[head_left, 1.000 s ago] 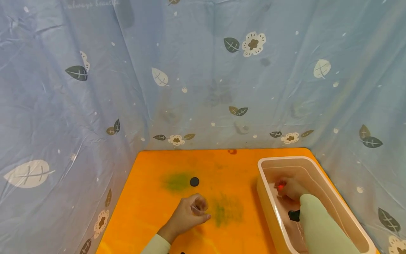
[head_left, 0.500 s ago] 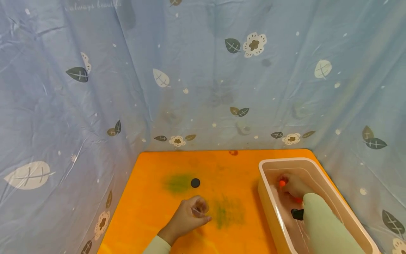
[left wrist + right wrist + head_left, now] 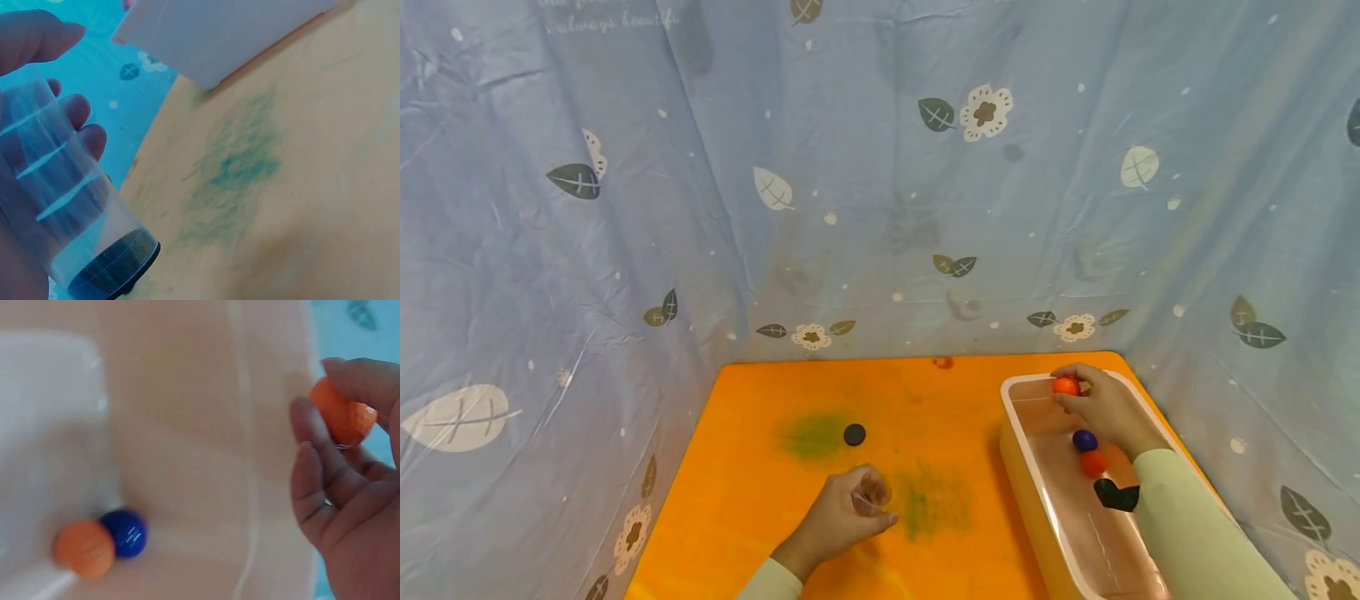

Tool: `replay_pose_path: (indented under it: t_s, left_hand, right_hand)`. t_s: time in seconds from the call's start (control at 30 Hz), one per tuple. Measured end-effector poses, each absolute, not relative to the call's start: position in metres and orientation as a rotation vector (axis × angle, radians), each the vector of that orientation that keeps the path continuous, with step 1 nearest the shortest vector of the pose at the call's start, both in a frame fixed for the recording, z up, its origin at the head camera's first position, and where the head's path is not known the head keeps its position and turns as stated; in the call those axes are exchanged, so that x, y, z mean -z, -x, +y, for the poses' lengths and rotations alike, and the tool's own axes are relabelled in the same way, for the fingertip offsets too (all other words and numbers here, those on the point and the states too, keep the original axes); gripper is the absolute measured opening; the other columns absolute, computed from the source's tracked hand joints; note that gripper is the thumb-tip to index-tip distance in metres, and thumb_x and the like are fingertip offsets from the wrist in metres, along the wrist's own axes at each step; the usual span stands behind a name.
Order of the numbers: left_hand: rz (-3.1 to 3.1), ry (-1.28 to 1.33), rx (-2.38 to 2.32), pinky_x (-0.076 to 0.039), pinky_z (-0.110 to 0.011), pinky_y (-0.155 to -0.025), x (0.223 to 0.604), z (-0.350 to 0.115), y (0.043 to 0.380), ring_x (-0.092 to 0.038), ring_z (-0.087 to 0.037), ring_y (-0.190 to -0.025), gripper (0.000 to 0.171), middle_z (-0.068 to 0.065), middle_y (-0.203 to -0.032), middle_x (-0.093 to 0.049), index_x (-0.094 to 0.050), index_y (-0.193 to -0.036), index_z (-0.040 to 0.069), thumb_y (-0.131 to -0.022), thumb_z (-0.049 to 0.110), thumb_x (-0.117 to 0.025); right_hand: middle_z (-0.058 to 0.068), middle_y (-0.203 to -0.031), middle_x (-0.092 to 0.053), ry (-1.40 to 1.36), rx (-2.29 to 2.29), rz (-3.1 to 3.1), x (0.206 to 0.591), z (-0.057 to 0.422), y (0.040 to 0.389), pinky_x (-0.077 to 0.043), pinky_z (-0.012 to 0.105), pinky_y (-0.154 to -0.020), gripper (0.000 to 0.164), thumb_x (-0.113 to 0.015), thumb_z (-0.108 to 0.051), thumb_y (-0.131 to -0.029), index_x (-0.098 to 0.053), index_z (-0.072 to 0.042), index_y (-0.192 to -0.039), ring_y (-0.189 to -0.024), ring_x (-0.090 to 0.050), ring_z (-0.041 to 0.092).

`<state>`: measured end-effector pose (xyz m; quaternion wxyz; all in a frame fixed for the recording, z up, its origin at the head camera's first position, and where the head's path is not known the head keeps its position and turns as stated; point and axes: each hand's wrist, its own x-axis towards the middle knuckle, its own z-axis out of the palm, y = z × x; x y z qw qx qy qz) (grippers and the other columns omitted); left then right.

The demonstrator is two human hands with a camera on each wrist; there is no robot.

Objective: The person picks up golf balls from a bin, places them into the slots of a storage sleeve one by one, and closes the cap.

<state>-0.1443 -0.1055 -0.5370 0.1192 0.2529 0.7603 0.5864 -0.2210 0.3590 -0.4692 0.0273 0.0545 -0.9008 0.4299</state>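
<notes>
My left hand (image 3: 838,517), over the left-centre of the table, grips a clear plastic tube (image 3: 69,181). The left wrist view shows pale bands across its wall and a black base (image 3: 119,269). Thumb and fingertips of my right hand (image 3: 1112,410) pinch an orange ball (image 3: 340,415), raised to the far end of the pinkish tub (image 3: 1037,475). Its surface looks dimpled in the right wrist view. Below, inside the tub, a blue ball (image 3: 1085,441) lies against a second orange ball (image 3: 1093,463). Near these is a black angular object (image 3: 1116,495), partly covered by my right sleeve.
A flat black disc (image 3: 854,434) lies on the orange table (image 3: 752,500), just beyond my left hand. Green smudges mark the tabletop. A blue patterned curtain (image 3: 865,208) encloses the table's back and both sides.
My right hand has lifted the orange ball from low in the tub to the level of its far rim, uncovering the blue and other orange balls. My left hand stays put with the tube.
</notes>
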Motion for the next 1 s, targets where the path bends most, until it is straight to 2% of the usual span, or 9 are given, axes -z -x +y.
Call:
replay_pose_path:
  t_s: [0.1,0.2,0.33,0.47,0.63,0.8,0.9,1.0]
  left_hand:
    - [2.227,-0.737,-1.711,-0.062,-0.037,-0.085,0.537,-0.105,0.144,-0.073,-0.027,-0.097,0.022,-0.013,-0.107,-0.069,-0.068,-0.108,0.013,-0.098,0.019,-0.086]
    - [2.228,-0.730,-1.702,-0.062,-0.039,-0.086,0.537,-0.105,0.144,-0.073,-0.024,-0.095,0.021,-0.016,-0.108,-0.068,-0.068,-0.107,0.014,-0.098,0.017,-0.086]
    - [2.252,-0.722,-1.689,-0.062,-0.038,-0.085,0.537,-0.106,0.144,-0.073,-0.020,-0.094,0.021,-0.009,-0.107,-0.069,-0.068,-0.107,0.015,-0.098,0.018,-0.086]
    - [2.266,-0.711,-1.681,-0.061,-0.035,-0.085,0.537,-0.108,0.145,-0.073,-0.020,-0.095,0.022,-0.003,-0.106,-0.069,-0.068,-0.107,0.015,-0.097,0.020,-0.087]
    - [2.258,-0.694,-1.682,-0.061,-0.033,-0.084,0.536,-0.107,0.148,-0.073,-0.021,-0.094,0.023,-0.006,-0.107,-0.069,-0.068,-0.107,0.013,-0.097,0.020,-0.087]
    - [2.249,-0.684,-1.688,-0.061,-0.033,-0.083,0.534,-0.106,0.151,-0.074,-0.022,-0.090,0.022,-0.011,-0.109,-0.069,-0.068,-0.108,0.013,-0.097,0.018,-0.087]
    - [2.240,-0.678,-1.697,-0.061,-0.034,-0.084,0.532,-0.105,0.151,-0.074,-0.022,-0.090,0.022,-0.014,-0.109,-0.069,-0.068,-0.108,0.013,-0.097,0.017,-0.087]
    - [2.236,-0.674,-1.696,-0.062,-0.036,-0.085,0.532,-0.103,0.152,-0.075,-0.022,-0.089,0.023,-0.013,-0.109,-0.069,-0.067,-0.108,0.013,-0.097,0.017,-0.087]
  right_hand:
    - [0.023,-0.133,-0.062,-0.129,-1.428,-2.645,0.451,0.350,0.218,-0.058,0.027,-0.073,0.048,-0.074,-0.021,-0.108,-0.058,-0.001,-0.150,-0.098,-0.071,0.028]
    - [0.018,-0.137,-0.055,-0.116,-1.477,-2.488,0.431,0.340,0.215,-0.057,0.021,-0.076,0.050,-0.075,-0.024,-0.108,-0.058,-0.003,-0.150,-0.097,-0.071,0.017]
    - [0.012,-0.137,-0.054,-0.134,-1.548,-2.357,0.410,0.328,0.211,-0.056,0.018,-0.079,0.046,-0.076,-0.024,-0.107,-0.060,-0.008,-0.147,-0.100,-0.069,0.005]
    - [0.009,-0.138,-0.054,-0.192,-1.587,-2.317,0.398,0.315,0.207,-0.057,0.018,-0.081,0.041,-0.077,-0.022,-0.106,-0.063,-0.009,-0.143,-0.104,-0.070,0.006]
    - [0.009,-0.140,-0.055,-0.271,-1.679,-2.303,0.393,0.297,0.202,-0.058,0.021,-0.085,0.039,-0.076,-0.019,-0.107,-0.063,-0.009,-0.141,-0.105,-0.071,0.011]
    - [0.016,-0.139,-0.057,-0.364,-1.805,-2.294,0.395,0.272,0.195,-0.060,0.027,-0.089,0.040,-0.075,-0.017,-0.108,-0.060,-0.005,-0.142,-0.108,-0.071,0.021]
    - [0.021,-0.136,-0.057,-0.451,-1.844,-2.283,0.398,0.254,0.191,-0.060,0.029,-0.090,0.039,-0.075,-0.010,-0.106,-0.059,0.001,-0.140,-0.108,-0.072,0.023]
    - [0.024,-0.131,-0.060,-0.535,-1.871,-2.268,0.401,0.235,0.185,-0.061,0.031,-0.089,0.037,-0.076,-0.003,-0.104,-0.060,0.002,-0.137,-0.102,-0.074,0.024]
